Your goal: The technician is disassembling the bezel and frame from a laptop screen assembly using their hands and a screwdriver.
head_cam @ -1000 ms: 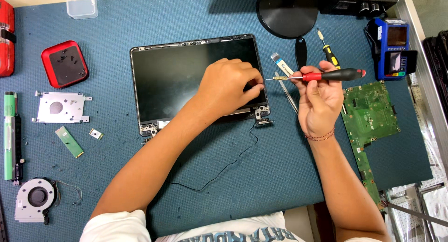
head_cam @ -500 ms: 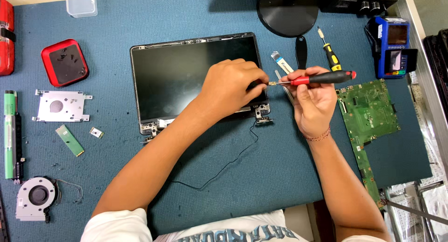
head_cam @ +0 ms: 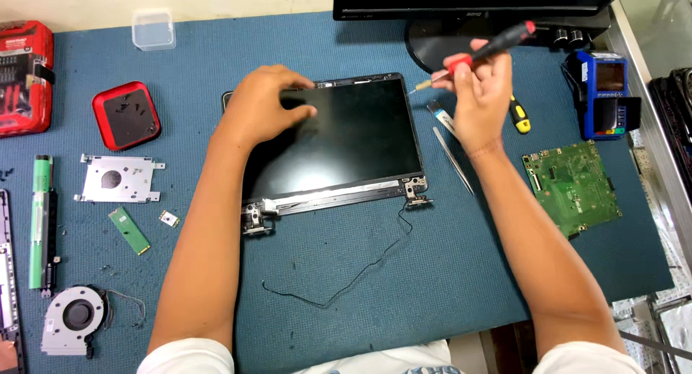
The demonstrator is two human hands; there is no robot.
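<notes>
My left hand (head_cam: 263,103) lay spread on the upper left corner of the laptop screen panel (head_cam: 339,139), fingers apart and flat, pressing on the dark glass rather than gripping anything. The panel sat in the middle of the frame on the blue bench (head_cam: 447,273), face up, with its two metal hinges (head_cam: 417,191) at the lower edge and a thin black cable (head_cam: 346,276) trailing from the right hinge down across the mat.

My right hand (head_cam: 479,93) was raised in the upper right of the frame, its grip clamped on a red-and-black screwdriver (head_cam: 479,51). The tool pointed left and slightly down, its tip just off the panel's upper right corner; I could not tell whether it touched the frame.

Just right of the panel lay a pair of tweezers (head_cam: 453,159), and near my right wrist a yellow-handled screwdriver (head_cam: 519,116). A green circuit board (head_cam: 573,186) rested at the right, below a blue handheld meter (head_cam: 604,93). At the left of the frame were a red square case (head_cam: 126,114), a metal drive bracket (head_cam: 119,178), a small green memory stick (head_cam: 130,230), a cooling fan (head_cam: 74,318) at lower left, and a clear plastic box (head_cam: 153,29) at the top. A monitor stand (head_cam: 440,42) stood behind the panel.
</notes>
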